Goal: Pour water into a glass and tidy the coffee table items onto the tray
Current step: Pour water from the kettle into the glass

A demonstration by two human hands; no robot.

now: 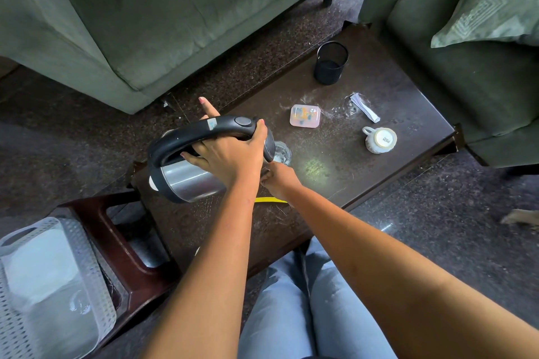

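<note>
Kettle [189,181] silver with a black handle; glass [284,152] clear. Sofa [145,9] green, cushion [490,9] paler green with nested squares. Pen cup [331,67] black mesh, box [305,116] pink, cup [380,140] white, tray [97,285] white and perforated, surface [379,90] dark brown.

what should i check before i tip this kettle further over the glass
1. Grip of the left hand on the kettle handle: ok, fingers curl round it, with the index finger sticking out.
2. Spout lined up over the glass: cannot tell, the left hand hides the spout.
3. Glass steadied by the right hand: cannot tell, the hand sits at the glass's near side but its fingers are mostly hidden.
4. Water level in the glass: cannot tell.
5. Space around the glass: ok, the pink box and the cup lie apart from it.
</note>
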